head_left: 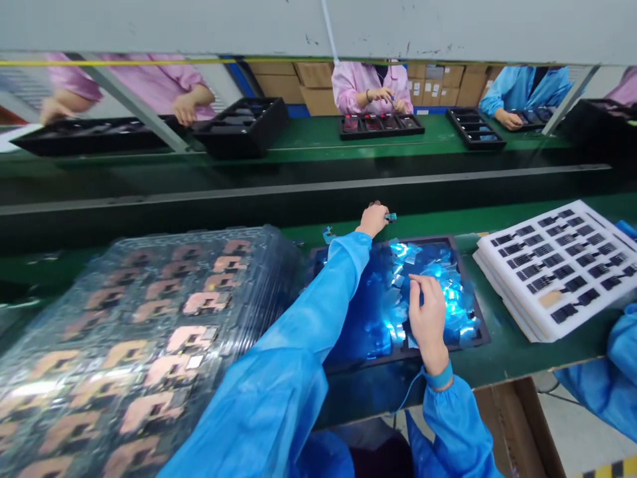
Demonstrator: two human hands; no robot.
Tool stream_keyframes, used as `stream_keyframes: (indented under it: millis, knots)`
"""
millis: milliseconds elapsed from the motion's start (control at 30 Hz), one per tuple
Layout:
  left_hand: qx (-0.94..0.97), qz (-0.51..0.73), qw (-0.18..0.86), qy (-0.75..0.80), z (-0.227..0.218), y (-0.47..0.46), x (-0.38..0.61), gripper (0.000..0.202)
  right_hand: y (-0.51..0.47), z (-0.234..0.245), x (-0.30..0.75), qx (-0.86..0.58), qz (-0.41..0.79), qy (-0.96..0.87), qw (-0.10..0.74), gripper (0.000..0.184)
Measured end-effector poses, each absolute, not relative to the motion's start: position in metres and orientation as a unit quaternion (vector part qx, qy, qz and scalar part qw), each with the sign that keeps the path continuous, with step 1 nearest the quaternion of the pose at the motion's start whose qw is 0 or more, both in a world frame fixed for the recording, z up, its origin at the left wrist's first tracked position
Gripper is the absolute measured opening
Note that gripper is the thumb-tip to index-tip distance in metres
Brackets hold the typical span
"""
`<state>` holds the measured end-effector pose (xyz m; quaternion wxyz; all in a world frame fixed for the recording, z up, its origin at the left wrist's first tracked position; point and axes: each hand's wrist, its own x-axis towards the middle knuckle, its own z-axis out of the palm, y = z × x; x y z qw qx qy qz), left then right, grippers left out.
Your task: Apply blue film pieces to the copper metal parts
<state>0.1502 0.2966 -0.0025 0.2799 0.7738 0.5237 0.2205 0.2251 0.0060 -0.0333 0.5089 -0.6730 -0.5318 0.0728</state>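
Observation:
My left hand [373, 218] reaches out past the far edge of a black tray [478, 337], fingers pinched on a small blue piece [391, 217] over the green bench. My right hand [428, 321] lies on the heap of shiny blue film scraps [378, 312] that fills the tray, fingers curled, thumb and forefinger touching the film. Both arms wear blue sleeves, and a blue wrist strap with a cord sits on my right wrist.
A stack of clear plastic trays with copper-coloured parts [144, 332] stands at the left. White trays of small dark parts [562, 265] lie at the right, beside another person's blue sleeve [607, 378]. A dark conveyor [298, 192] runs across; people in pink and blue work at black trays [381, 124] beyond.

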Motion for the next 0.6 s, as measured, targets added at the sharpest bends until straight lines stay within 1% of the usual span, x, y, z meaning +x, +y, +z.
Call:
stream_keyframes:
  millis: [100, 167, 267, 367, 500, 600]
  knots:
    - [0.74, 0.271, 0.312, 0.531, 0.012, 0.278, 0.134, 0.003, 0.013, -0.03, 0.229, -0.663, 0.094, -0.503, 0.546, 0.033]
    - [0.718, 0.301, 0.343, 0.525, 0.02, 0.246, 0.12, 0.014, 0.018, -0.025, 0.229, -0.653, 0.123, -0.48, 0.574, 0.032]
    - [0.677, 0.358, 0.446, 0.464, 0.027, 0.173, 0.099, 0.031, 0.023, -0.013, 0.226, -0.621, 0.18, -0.453, 0.613, 0.035]
    - [0.632, 0.397, 0.525, 0.409, 0.03, 0.102, 0.084, 0.033, 0.024, -0.002, 0.222, -0.588, 0.235, -0.446, 0.633, 0.036]
    - [0.608, 0.41, 0.524, 0.434, 0.025, 0.057, 0.072, 0.029, 0.02, 0.001, 0.219, -0.563, 0.28, -0.444, 0.639, 0.025]
    - [0.593, 0.425, 0.528, 0.434, 0.018, 0.048, 0.067, 0.027, 0.018, -0.004, 0.218, -0.546, 0.309, -0.447, 0.638, 0.026]
